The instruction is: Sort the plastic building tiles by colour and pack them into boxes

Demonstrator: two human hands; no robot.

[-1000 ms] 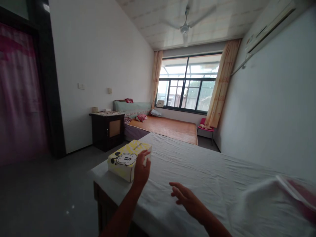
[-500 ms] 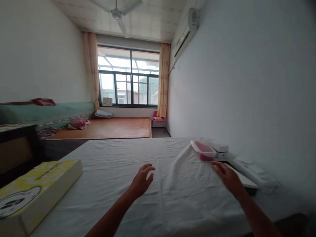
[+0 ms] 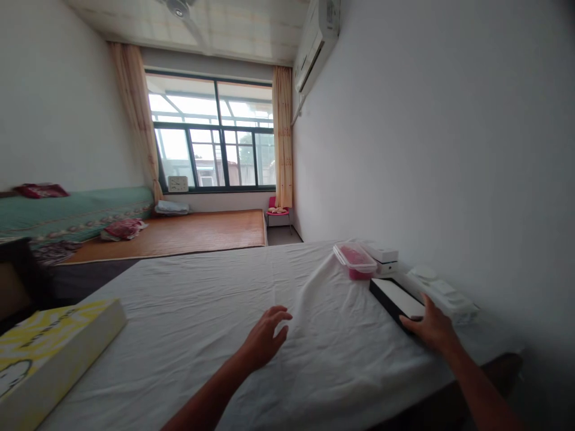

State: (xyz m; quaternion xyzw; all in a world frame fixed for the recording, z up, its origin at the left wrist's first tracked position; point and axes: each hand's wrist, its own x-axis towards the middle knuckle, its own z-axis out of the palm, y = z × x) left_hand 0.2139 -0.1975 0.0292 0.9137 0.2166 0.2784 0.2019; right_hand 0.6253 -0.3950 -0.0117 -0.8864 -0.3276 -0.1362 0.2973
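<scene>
My right hand [image 3: 429, 326] straddles the near end of a long flat box [image 3: 398, 298] with a white top and black sides. Its thumb lies along the left side and the fingers reach over to the right side, gripping it. The box rests on the white cloth. My left hand [image 3: 268, 336] is held over the middle of the white cloth [image 3: 224, 299], fingers apart and lightly curled, with nothing in it. Beyond the flat box sits a pink container [image 3: 357, 263] with a clear lid, beside a small white box [image 3: 385, 258].
A yellow and white carton [image 3: 67, 335] lies at the table's left. Clear-wrapped white items [image 3: 444, 293] line the wall on the right. Farther off are a bed [image 3: 202, 230], a red chair [image 3: 277, 209] and a window [image 3: 215, 131].
My right hand has moved from beside the pink container back to the flat box's near end and grips it. My left hand stays open over the cloth. The view has turned right.
</scene>
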